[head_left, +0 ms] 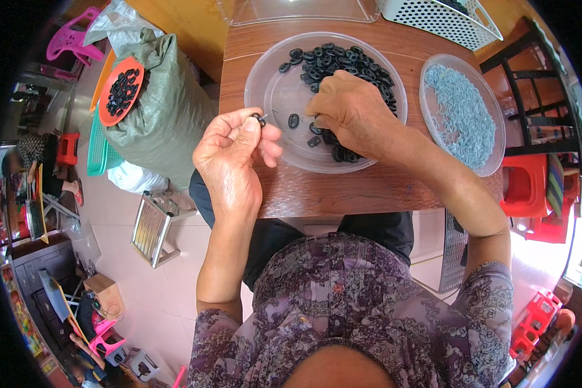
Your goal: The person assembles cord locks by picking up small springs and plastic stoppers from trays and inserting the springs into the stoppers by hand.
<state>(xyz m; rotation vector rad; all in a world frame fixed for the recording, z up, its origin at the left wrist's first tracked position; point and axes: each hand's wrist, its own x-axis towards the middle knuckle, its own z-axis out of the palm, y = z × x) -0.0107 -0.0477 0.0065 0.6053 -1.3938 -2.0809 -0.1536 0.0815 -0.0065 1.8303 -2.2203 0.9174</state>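
Observation:
My left hand (233, 155) pinches a small black oval piece (259, 120) between thumb and fingertips, just at the left rim of a round clear plastic tray (269, 72). A thin, silvery bit shows beside that piece, too small to name. Over the tray, my right hand (349, 107) has its fingers drawn together and pointing down among the black pieces; whatever is in its fingertips is hidden. Many black oval pieces with holes (343, 59) are heaped on the tray's far and right side. One loose black piece (293, 121) lies between my hands.
To the right, a clear tray (427, 107) holds many small pale-blue pieces (465, 113). A white perforated basket (440, 24) stands behind on the wooden table (291, 200). At left, an orange dish (112, 115) of black pieces rests against a full green sack (168, 110). Red stools (524, 181) stand at right.

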